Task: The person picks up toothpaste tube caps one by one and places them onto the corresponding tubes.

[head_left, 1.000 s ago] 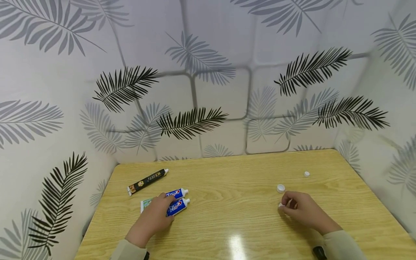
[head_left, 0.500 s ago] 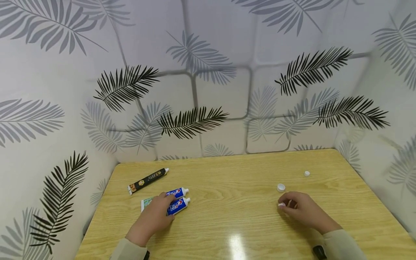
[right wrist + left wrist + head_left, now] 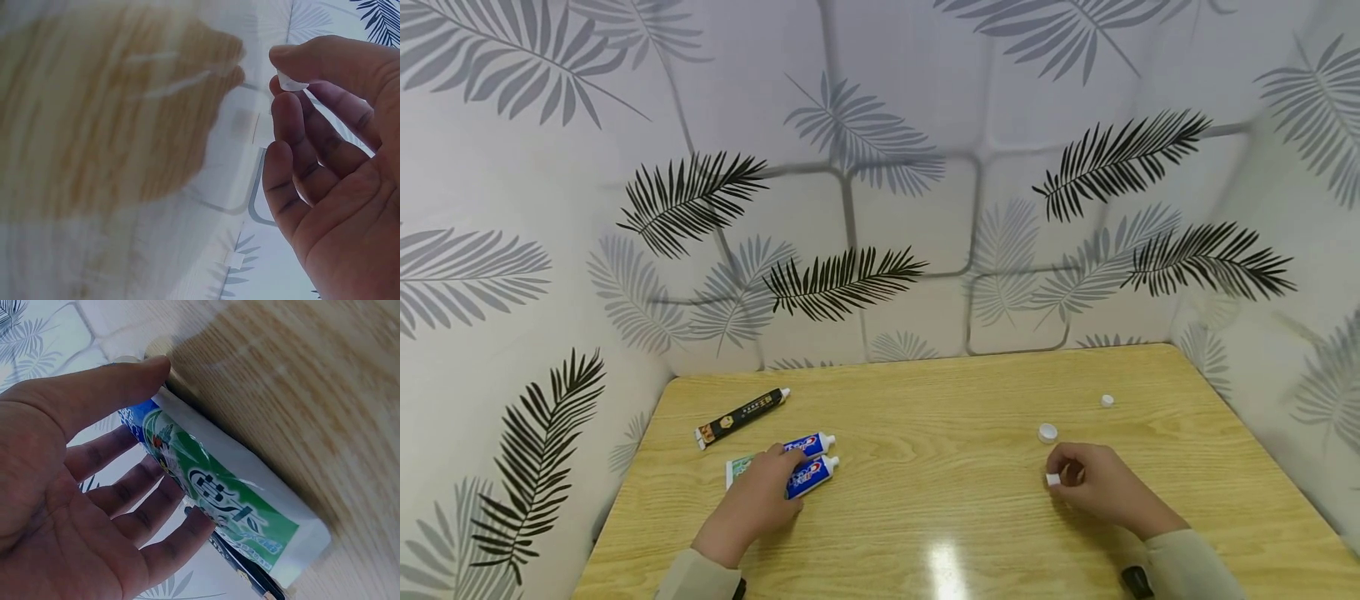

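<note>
Two blue, green and white toothpaste tubes (image 3: 808,478) lie side by side on the left of the table, their white nozzles pointing right. My left hand (image 3: 762,493) spans both, thumb on the near side and fingers over the far side. In the left wrist view one toothpaste tube (image 3: 231,494) shows its green print and flat white end between thumb and fingers. My right hand (image 3: 1093,483) pinches a small white cap (image 3: 1053,479) between thumb and index finger, close over the table. In the right wrist view the white cap (image 3: 290,82) is partly hidden by the thumb.
Beyond the left hand lies a black toothpaste tube (image 3: 742,417) with a white tip. A larger white cap (image 3: 1048,433) sits just past the right hand, and a smaller white cap (image 3: 1107,401) is farther back. A leaf-patterned wall (image 3: 910,325) borders the wooden table (image 3: 925,433).
The white cap has turned in my right fingers and sits slightly lower, with more of its side showing. My left hand and the tubes have stayed in place.
</note>
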